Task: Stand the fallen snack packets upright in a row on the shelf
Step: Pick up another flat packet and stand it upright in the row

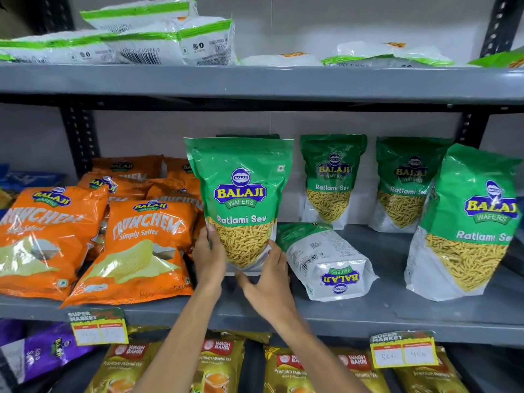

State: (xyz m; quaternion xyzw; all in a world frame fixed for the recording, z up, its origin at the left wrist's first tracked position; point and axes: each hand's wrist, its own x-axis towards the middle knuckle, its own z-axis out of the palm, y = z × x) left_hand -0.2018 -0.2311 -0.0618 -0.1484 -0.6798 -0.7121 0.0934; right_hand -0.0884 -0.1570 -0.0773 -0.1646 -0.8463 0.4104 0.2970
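A green Ratlami Sev packet [241,194] stands upright on the grey middle shelf [368,316]. My left hand [209,256] grips its lower left edge. My right hand [269,279] presses against its lower right corner and base. Just to the right, another Ratlami Sev packet [323,259] lies fallen on its front, its white back up and its bottom toward me. Two more packets [331,180] [408,185] stand upright at the back of the shelf. A larger-looking one [467,222] stands near the front at the right.
Orange Crunchem crisp bags [139,251] lean in a pile on the left of the same shelf. White and green packets [158,38] lie on the upper shelf. Tea packets [221,364] fill the shelf below, behind two yellow price tags [402,351].
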